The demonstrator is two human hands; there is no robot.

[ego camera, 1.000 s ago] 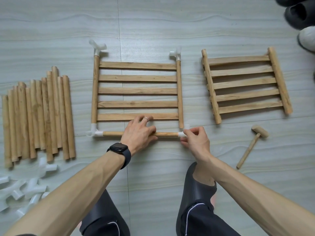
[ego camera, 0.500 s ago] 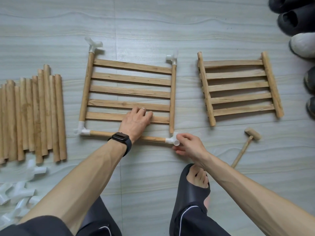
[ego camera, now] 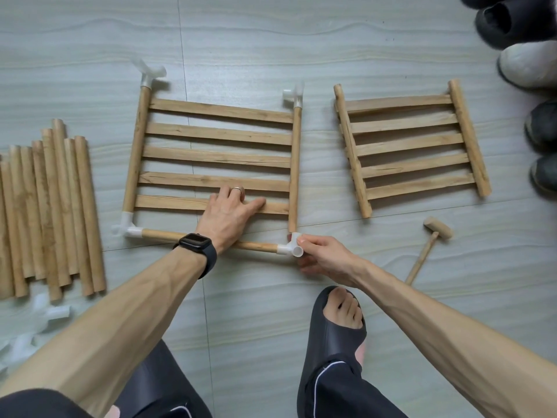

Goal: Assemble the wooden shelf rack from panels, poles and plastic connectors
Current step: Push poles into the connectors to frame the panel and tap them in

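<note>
a row of loose poles (ego camera: pixel 54 206) lay at far left, a second slatted panel (ego camera: pixel 410 146) and small mallet (ego camera: pixel 428 245) at right. between them lay a wooden panel (ego camera: pixel 217 158) on the floor, white connectors at its corners. the left hand (ego camera: pixel 229 215) pressed flat and open on its nearest slat; the right hand (ego camera: pixel 325 257) pinched the near-right connector (ego camera: pixel 291 245)

A slatted panel (ego camera: pixel 217 158) is lying on the floor (ego camera: pixel 331 40) in the middle, with a second panel (ego camera: pixel 410 146) lying to its right. Loose poles (ego camera: pixel 51 206) are lying side by side at the left, spare connectors (ego camera: pixel 54 312) sitting nearer than them. A mallet (ego camera: pixel 428 245) is lying nearer than the second panel. Shoes (ego camera: pixel 524 55) are sitting at the far right.
</note>
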